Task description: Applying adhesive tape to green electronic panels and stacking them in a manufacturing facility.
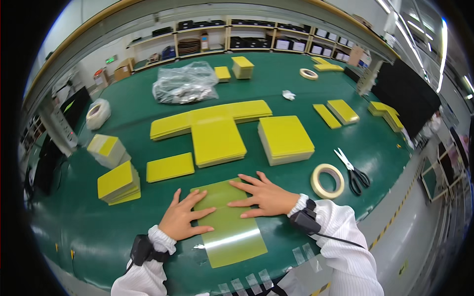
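Two translucent yellow-green sheets lie edge to edge on the green table in front of me, a larger lower sheet (pixel 236 249) and a smaller upper sheet (pixel 217 194). My left hand (pixel 181 217) rests flat at their left side, fingers spread across the seam. From the right, my right hand (pixel 269 197) presses with outstretched fingers on the same seam area. Neither hand grips anything. Just beyond the hands sit a flat yellow rectangular stack (pixel 170 167), a T-shaped arrangement of yellow sheets (pixel 217 138) and a thick square yellow stack (pixel 286 138).
To the right are a tape roll (pixel 316 190) and scissors (pixel 354 172). Cut tape strips (pixel 253 283) hang along the near edge. More yellow stacks (pixel 118 182) stand at left. Farther back lie a clear plastic bag (pixel 185 84) and another tape roll (pixel 302 75).
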The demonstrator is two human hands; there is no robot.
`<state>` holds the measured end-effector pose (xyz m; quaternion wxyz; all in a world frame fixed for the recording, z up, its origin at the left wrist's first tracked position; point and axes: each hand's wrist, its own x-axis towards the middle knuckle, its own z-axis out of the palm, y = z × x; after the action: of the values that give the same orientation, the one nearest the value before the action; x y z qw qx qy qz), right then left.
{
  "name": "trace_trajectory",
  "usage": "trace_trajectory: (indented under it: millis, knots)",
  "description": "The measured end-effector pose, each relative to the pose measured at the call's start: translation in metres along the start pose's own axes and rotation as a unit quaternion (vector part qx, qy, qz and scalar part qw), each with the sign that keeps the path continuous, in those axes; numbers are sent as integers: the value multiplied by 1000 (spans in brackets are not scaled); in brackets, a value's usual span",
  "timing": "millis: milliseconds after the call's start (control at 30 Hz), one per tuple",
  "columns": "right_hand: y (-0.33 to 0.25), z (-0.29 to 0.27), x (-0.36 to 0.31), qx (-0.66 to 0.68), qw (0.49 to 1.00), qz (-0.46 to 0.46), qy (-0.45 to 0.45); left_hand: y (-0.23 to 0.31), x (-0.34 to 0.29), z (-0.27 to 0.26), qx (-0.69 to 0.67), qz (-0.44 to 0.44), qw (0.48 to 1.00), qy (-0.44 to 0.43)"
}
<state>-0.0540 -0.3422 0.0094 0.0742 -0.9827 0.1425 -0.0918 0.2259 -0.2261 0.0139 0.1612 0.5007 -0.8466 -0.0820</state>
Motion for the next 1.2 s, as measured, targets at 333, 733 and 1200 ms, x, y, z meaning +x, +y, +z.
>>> trace_trajectory:
  millis: [333, 733, 1200]
  knots:
    - [-4, 1, -5, 20, 1000, -9, 9, 12, -3, -4, 9, 6, 1000, -20]
    - [-6, 0, -4, 15, 1000, -15, 16, 24, 2, 3, 36, -16, 999, -17]
    - [-6, -3, -4, 10, 1000, -8, -3, 30, 16, 11, 36, 26, 999, 7]
